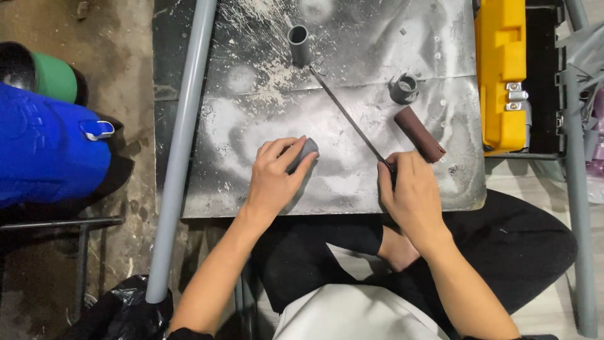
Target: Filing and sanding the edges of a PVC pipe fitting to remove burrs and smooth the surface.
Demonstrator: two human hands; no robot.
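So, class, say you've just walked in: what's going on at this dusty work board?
A seated person works over a dusty metal board. The left hand grips a short grey pipe piece lying on it. The right hand holds a thin blade that slants up toward an upright pipe stub. A brown roll and grey fitting lie nearby.

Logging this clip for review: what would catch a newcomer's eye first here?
The two hands at centre: the left hand grips a short grey pipe piece, and the right hand holds a thin metal blade. They rest on a dusty dark board, with a bright yellow case at right.
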